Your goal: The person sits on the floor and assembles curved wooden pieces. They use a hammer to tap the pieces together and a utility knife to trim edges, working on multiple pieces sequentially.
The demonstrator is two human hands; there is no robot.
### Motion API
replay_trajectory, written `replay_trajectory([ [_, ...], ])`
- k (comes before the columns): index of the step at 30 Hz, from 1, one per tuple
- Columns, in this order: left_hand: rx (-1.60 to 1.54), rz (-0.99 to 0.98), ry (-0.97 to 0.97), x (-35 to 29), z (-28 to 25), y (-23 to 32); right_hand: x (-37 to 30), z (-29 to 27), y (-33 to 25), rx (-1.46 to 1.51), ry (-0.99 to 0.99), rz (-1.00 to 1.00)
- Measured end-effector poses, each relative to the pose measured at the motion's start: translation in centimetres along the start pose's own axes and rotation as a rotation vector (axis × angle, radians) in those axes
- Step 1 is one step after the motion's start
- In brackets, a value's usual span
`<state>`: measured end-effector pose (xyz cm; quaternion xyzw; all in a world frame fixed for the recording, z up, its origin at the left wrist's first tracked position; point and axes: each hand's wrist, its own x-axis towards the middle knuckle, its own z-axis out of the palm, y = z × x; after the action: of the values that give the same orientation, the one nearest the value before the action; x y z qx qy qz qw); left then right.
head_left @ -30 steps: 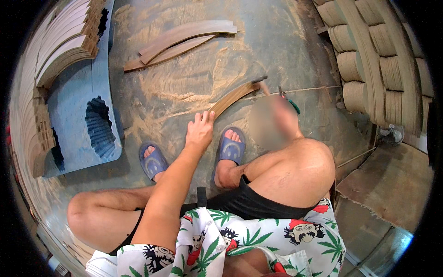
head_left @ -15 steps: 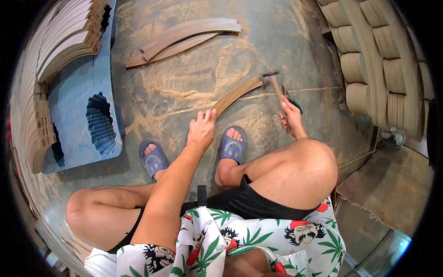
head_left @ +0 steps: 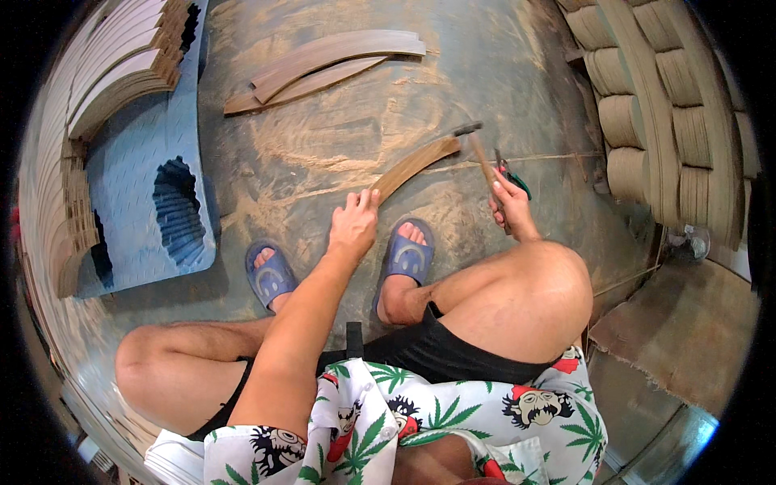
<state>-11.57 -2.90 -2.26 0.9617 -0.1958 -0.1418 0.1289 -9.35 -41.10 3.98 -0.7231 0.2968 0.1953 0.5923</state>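
Note:
My left hand is closed around the near end of a curved wooden strip, which slants away to the right just above the floor or on it; I cannot tell which. In my right hand is a hammer, gripped by its wooden handle. Its dark metal head is beside the strip's far end; whether they touch is unclear. A green-handled hand tool lies on the floor past my right hand, partly hidden by it.
Two more curved wooden pieces lie overlapped ahead on the dusty floor. At the left, a blue ribbed plastic piece stands beside stacked curved boards. Tan bundled stacks line the right. My sandalled feet are close below the strip.
The hammer's head has shifted slightly left and tilted, close to the strip's far end. My left hand and the strip stay nearly in place.

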Motion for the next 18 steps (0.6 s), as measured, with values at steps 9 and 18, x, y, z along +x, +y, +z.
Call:
replay_trajectory([
  [9,0.008,0.011,0.062,-0.1,0.4,0.1,-1.9,2.7,3.1,-0.555,-0.037,-0.634],
  [18,0.017,0.011,0.019,-0.1,0.6,-0.2,-2.3,2.4,2.6,-1.152,0.062,-0.923],
])
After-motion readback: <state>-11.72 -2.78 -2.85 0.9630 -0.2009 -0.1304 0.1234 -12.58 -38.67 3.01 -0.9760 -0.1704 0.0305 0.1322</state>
